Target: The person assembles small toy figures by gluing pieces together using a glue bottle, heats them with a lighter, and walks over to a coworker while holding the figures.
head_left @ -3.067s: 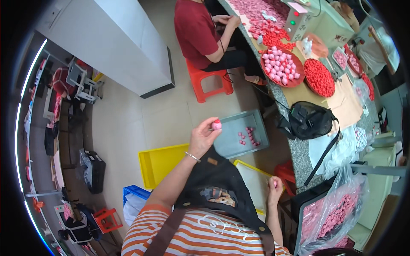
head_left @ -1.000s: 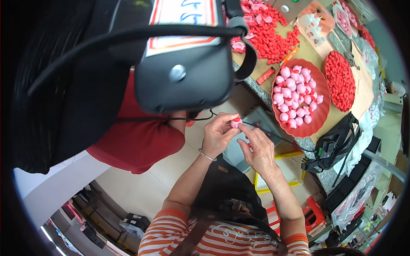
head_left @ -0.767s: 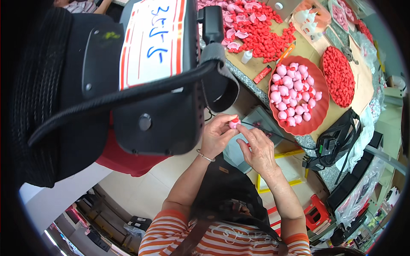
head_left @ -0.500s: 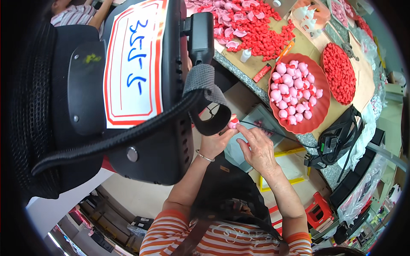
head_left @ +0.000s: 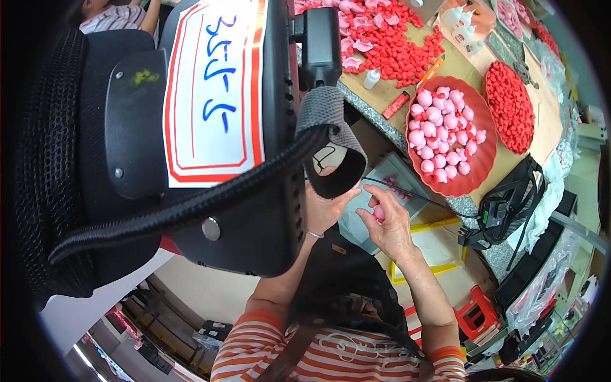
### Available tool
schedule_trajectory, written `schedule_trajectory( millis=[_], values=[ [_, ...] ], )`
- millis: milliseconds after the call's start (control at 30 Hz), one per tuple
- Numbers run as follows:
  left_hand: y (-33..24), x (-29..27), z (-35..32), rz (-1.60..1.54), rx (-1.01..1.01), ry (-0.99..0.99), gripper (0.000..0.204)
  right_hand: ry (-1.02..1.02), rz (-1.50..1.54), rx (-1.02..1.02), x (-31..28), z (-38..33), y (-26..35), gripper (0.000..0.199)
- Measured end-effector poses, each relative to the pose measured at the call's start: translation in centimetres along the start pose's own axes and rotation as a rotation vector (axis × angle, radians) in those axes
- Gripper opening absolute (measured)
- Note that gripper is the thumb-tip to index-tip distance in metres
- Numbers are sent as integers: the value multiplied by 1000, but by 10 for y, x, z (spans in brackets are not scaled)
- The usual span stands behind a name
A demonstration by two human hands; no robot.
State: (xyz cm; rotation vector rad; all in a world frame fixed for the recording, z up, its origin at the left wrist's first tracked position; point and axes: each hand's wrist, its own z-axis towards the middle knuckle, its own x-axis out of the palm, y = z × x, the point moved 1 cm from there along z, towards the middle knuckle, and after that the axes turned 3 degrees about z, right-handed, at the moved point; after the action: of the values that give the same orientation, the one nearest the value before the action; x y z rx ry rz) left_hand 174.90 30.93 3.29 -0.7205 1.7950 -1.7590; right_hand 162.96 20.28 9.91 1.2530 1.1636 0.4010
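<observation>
My right hand (head_left: 391, 229) is curled round a small pink ball-shaped toy piece (head_left: 379, 211) with a bit of red on it. Its index finger and thumb reach toward my left hand (head_left: 324, 207). That hand's fingers look pinched together, partly behind a dark strap loop (head_left: 344, 175), so what is in them is hidden. Beyond my right hand, a scalloped red bowl (head_left: 485, 162) on the table holds several similar pink pieces with red parts.
Red pieces lie heaped on the table (head_left: 382, 99), beside a small white bottle (head_left: 372, 79) and an orange knife (head_left: 430, 72). A round tray of red pieces (head_left: 510, 108) stands right of the bowl. Black head-mounted gear (head_left: 210, 210) blocks the left side. A translucent bin (head_left: 388, 172) sits below the table edge.
My hands have drawn apart slightly. The pink and red piece that was at my left fingertips is no longer seen there; one now shows inside my right hand. The view has shifted a little.
</observation>
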Motion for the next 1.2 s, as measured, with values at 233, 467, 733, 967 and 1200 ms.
schedule_trajectory(
  millis=[233, 467, 733, 967, 1200],
  values=[
    [-14, 2, -2, -50, -18, -44, 35, 6, 14, -11, 0, -5, 2, 49],
    [-12, 6, -3, -100, -21, -15, 37, -26, 37, 26, 0, -18, -10, 53],
    [-19, 20, -6, -110, -24, 32, 37, -80, 221, 165, -13, -33, -8, 45],
    [-23, 27, -6, -99, -22, 69, 38, -108, 244, 174, -21, -52, -22, 37],
    [-24, 35, -11, -82, -38, 94, 40, -127, 437, 210, -29, -64, -20, 34]
  ],
)
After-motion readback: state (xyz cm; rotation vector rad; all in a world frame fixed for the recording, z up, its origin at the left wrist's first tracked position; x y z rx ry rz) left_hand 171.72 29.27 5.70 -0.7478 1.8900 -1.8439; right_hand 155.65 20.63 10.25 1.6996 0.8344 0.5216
